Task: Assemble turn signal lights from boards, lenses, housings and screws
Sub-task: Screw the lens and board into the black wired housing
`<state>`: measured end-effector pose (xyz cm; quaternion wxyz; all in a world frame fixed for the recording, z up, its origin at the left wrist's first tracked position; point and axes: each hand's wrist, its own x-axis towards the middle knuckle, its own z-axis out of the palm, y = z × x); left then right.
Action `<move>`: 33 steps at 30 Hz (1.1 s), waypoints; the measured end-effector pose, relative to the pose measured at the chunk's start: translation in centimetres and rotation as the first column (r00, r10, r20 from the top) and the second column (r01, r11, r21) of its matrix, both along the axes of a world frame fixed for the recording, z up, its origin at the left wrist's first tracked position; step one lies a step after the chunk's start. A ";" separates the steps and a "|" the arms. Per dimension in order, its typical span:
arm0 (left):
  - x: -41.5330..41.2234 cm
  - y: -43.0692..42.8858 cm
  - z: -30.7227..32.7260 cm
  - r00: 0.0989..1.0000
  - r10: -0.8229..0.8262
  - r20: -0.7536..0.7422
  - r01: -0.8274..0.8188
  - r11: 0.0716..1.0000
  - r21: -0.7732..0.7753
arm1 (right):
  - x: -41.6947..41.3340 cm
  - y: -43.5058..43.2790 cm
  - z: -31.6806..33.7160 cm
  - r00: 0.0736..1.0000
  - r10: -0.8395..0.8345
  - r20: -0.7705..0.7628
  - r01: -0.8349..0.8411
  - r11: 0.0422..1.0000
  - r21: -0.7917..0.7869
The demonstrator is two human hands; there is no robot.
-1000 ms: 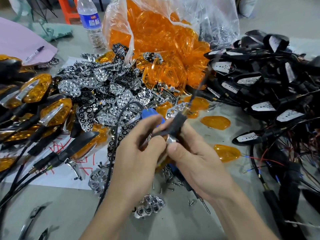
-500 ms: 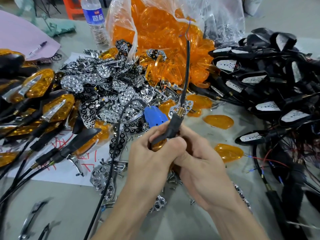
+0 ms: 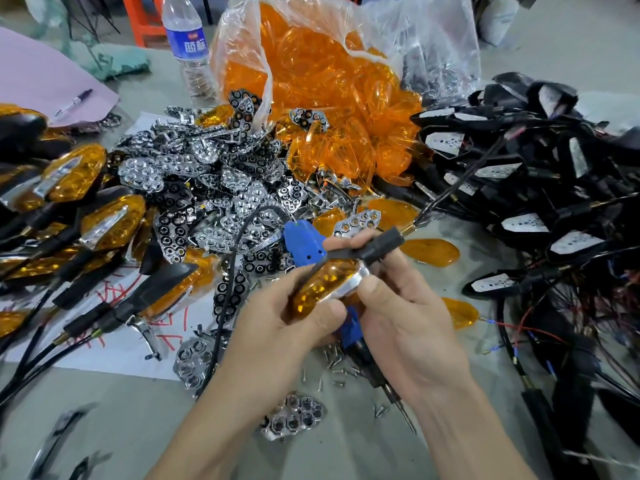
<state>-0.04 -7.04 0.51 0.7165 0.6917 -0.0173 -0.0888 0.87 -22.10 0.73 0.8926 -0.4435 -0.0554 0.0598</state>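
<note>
Left hand (image 3: 277, 327) and right hand (image 3: 405, 320) clasp one turn signal light (image 3: 349, 283), lens (image 3: 317, 292) seated; fastening likely follows, needing the screwdriver (image 3: 372, 368) beneath.

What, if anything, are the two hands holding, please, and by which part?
One amber-lensed turn signal light with a black stalk: the left hand pinches its pointed lens end, the right hand grips its chrome-edged stalk end.

A small assembly workshop, shown by parts kept in bulk on one grey table (image 3: 138, 427); a clear plastic bag (image 3: 433, 46) holds a mass of orange lenses (image 3: 329, 98); chrome reflector plates (image 3: 207, 188) lie in a loose heap; black housings (image 3: 519, 174) trailing wires pile up at the right. Finished amber lights (image 3: 76, 174) gather at the left; loose screws (image 3: 341, 362) and a blue electric screwdriver (image 3: 304, 244) lie mid-table.
</note>
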 end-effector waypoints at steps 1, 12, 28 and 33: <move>0.0 -0.1 0.1 1.000 0.024 0.008 -0.023 0.999 -0.030 | 0.0 0.0 -0.1 1.000 -0.005 -0.007 0.005 1.000 -0.007; -0.5 -0.2 2.1 0.947 0.099 0.305 -0.178 0.954 0.242 | 0.0 -2.1 1.2 0.997 0.075 0.036 -0.072 0.995 -0.073; 1.9 -0.3 2.5 0.960 0.141 0.242 -0.089 0.973 -0.213 | -1.5 -3.0 6.5 0.864 -0.182 0.469 0.491 0.101 -0.865; 2.5 -0.7 3.1 0.955 0.157 0.250 -0.146 0.987 -0.061 | 0.3 -2.7 5.1 0.956 0.265 0.128 -0.015 0.479 -0.878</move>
